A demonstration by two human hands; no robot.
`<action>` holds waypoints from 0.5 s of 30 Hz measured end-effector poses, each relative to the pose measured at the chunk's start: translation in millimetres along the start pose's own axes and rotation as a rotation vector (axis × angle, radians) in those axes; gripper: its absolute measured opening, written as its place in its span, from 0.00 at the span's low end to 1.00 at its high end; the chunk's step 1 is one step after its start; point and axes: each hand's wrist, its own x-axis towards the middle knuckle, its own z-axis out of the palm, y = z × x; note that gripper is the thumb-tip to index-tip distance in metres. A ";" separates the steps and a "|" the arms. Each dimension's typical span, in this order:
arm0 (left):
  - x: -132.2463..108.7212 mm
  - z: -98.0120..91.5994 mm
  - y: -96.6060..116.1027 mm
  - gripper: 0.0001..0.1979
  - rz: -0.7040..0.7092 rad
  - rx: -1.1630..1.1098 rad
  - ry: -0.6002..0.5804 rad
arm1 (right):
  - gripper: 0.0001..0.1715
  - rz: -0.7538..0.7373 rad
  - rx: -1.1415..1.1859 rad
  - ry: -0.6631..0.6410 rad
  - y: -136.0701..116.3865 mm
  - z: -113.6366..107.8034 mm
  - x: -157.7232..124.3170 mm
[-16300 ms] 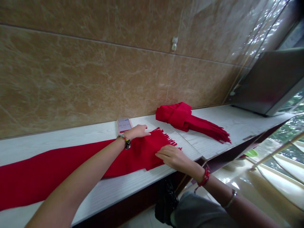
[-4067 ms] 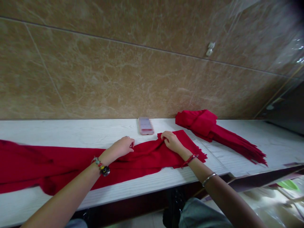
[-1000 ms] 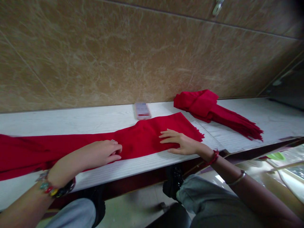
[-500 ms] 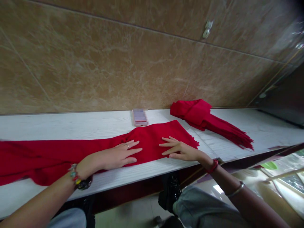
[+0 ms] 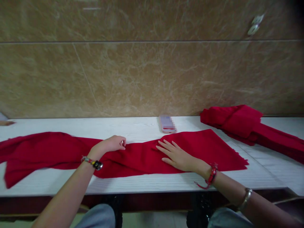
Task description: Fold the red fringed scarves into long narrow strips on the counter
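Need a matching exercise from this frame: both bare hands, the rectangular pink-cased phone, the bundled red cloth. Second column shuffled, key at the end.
Column 1
1. Bare left hand
2. Bare right hand
3. Rectangular pink-cased phone
4. Bundled red cloth

Column 2
A. On the white wood-grain counter, between the long red cloth and the brown marble-patterned wall
B. Curled, at the wall-side edge of the long red cloth
C. Running out of the picture's right edge
D. Spread, palm down, on the long red cloth

Pairs: 1-B, 2-D, 3-A, 4-C
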 end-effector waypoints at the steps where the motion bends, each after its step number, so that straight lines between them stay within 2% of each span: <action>1: -3.1 1.2 -1.5 0.06 0.011 0.003 -0.007 | 0.31 0.003 -0.012 0.000 0.8 5.5 -2.0; 6: -7.0 -1.3 -6.0 0.15 0.159 0.050 0.114 | 0.35 -0.006 -0.017 0.112 8.2 15.6 -8.6; 9: -7.7 -11.7 -9.1 0.08 0.195 0.125 0.123 | 0.35 -0.004 -0.017 0.134 8.3 15.6 -8.1; 13: -25.5 -33.1 -9.9 0.08 0.237 0.191 0.364 | 0.35 0.014 -0.017 0.144 4.7 15.6 -7.9; 14: -31.4 -36.2 -8.1 0.08 0.244 0.181 0.365 | 0.36 0.023 -0.016 0.145 3.9 15.5 -8.0; 15: -36.6 -37.4 -5.4 0.08 0.255 0.152 0.314 | 0.36 0.034 -0.016 0.139 3.2 15.4 -8.1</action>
